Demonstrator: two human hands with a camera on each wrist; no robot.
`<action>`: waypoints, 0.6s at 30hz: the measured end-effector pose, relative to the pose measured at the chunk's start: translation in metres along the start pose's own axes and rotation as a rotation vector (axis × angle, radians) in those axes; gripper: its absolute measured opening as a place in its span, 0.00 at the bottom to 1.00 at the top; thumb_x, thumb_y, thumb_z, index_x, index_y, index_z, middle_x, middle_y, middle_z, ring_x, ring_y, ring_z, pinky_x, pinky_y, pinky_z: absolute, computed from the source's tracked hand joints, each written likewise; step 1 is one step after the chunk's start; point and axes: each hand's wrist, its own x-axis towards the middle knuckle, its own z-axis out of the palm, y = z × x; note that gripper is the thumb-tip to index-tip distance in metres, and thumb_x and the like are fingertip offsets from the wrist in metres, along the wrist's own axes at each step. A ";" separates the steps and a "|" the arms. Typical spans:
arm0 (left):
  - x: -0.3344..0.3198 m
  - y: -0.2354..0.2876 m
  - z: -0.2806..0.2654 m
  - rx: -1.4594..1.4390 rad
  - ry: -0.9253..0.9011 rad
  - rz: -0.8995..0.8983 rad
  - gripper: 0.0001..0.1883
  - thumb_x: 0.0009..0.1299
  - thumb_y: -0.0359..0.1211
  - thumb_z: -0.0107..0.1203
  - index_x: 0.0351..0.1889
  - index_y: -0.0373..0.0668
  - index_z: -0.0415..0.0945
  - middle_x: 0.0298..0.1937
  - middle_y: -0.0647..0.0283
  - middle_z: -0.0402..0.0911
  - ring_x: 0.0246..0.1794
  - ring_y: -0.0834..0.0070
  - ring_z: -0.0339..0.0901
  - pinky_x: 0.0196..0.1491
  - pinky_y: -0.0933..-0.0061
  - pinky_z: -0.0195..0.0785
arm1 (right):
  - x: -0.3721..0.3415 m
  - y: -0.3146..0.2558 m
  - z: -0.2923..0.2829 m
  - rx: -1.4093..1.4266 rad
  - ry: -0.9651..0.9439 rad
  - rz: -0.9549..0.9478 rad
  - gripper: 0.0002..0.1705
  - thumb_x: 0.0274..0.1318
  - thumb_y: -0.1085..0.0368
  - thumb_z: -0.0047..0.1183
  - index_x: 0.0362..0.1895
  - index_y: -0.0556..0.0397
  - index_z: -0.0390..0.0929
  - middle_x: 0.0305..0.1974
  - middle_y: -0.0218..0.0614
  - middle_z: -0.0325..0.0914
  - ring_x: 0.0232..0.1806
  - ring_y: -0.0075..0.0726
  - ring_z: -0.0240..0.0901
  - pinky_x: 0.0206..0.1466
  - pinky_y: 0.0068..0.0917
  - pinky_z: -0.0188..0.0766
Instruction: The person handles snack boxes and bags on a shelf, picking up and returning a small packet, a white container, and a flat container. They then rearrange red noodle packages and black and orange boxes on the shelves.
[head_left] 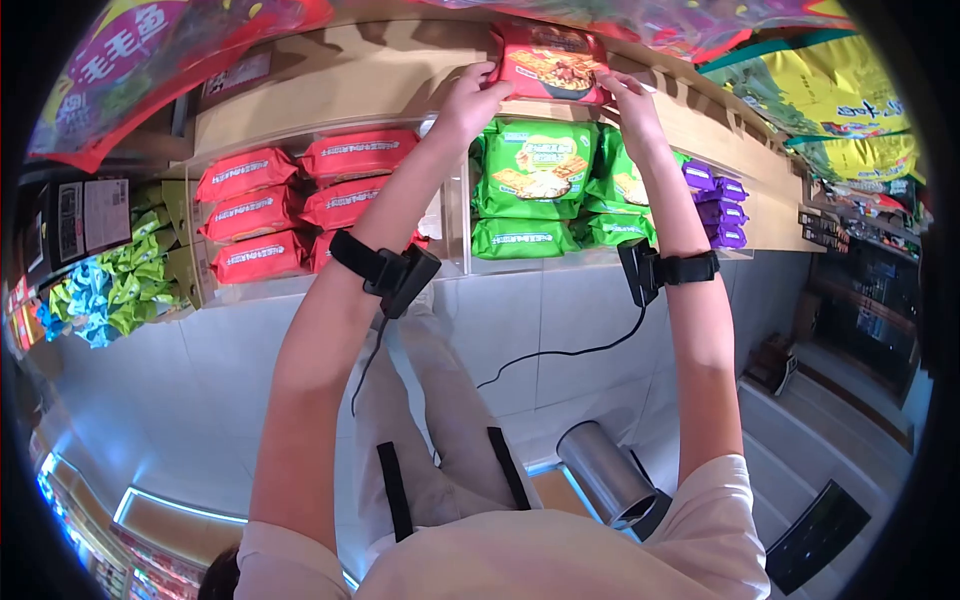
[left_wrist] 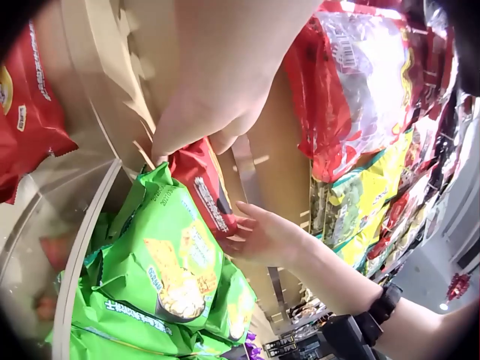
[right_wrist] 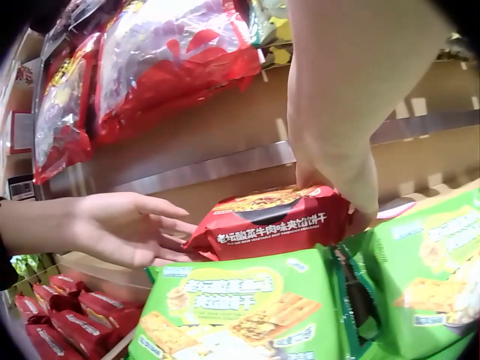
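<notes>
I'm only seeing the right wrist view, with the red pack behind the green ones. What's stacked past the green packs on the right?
Observer: Small purple packs, stacked beside the green packs in the head view.
Operator: My own arm blocks the right hand's fingertips. How do they sit?
Observer: The left wrist view shows the right hand at one end of the red pack, its fingers slightly spread.
Operator: Is anything trailing from the right wrist?
Observer: Yes, the head view shows a black cable hanging from the small camera there.
</notes>
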 end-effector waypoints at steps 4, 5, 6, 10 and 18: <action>-0.015 0.021 -0.020 -0.003 0.081 -0.043 0.23 0.68 0.38 0.51 0.57 0.35 0.65 0.52 0.60 0.72 0.51 0.75 0.71 0.56 0.74 0.62 | -0.011 -0.008 0.027 -0.026 -0.102 0.020 0.19 0.53 0.57 0.56 0.46 0.53 0.73 0.36 0.29 0.77 0.37 0.23 0.71 0.45 0.24 0.65; -0.017 0.018 -0.030 -0.027 0.026 -0.012 0.23 0.68 0.37 0.51 0.58 0.35 0.65 0.50 0.62 0.74 0.48 0.76 0.72 0.54 0.75 0.64 | -0.013 -0.006 0.034 -0.031 -0.141 -0.007 0.19 0.53 0.58 0.56 0.46 0.54 0.73 0.37 0.29 0.77 0.37 0.23 0.71 0.46 0.24 0.65; -0.022 0.019 -0.036 -0.012 0.049 0.009 0.24 0.68 0.37 0.51 0.58 0.36 0.65 0.50 0.62 0.74 0.48 0.76 0.72 0.54 0.76 0.64 | -0.018 -0.009 0.041 -0.035 -0.179 -0.035 0.19 0.53 0.58 0.57 0.46 0.54 0.73 0.38 0.30 0.77 0.37 0.23 0.72 0.46 0.24 0.66; -0.055 0.018 -0.056 0.136 0.192 0.151 0.23 0.67 0.35 0.53 0.59 0.37 0.65 0.50 0.62 0.71 0.49 0.77 0.70 0.52 0.78 0.63 | -0.052 -0.014 0.072 0.107 -0.180 -0.120 0.22 0.48 0.69 0.60 0.48 0.58 0.70 0.40 0.33 0.76 0.38 0.25 0.74 0.44 0.22 0.69; -0.141 0.013 -0.131 0.314 0.382 0.376 0.22 0.69 0.30 0.50 0.61 0.39 0.63 0.55 0.65 0.66 0.54 0.77 0.65 0.58 0.77 0.56 | -0.135 -0.013 0.156 0.205 -0.298 -0.193 0.28 0.44 0.80 0.56 0.53 0.59 0.65 0.46 0.35 0.73 0.43 0.28 0.71 0.46 0.23 0.71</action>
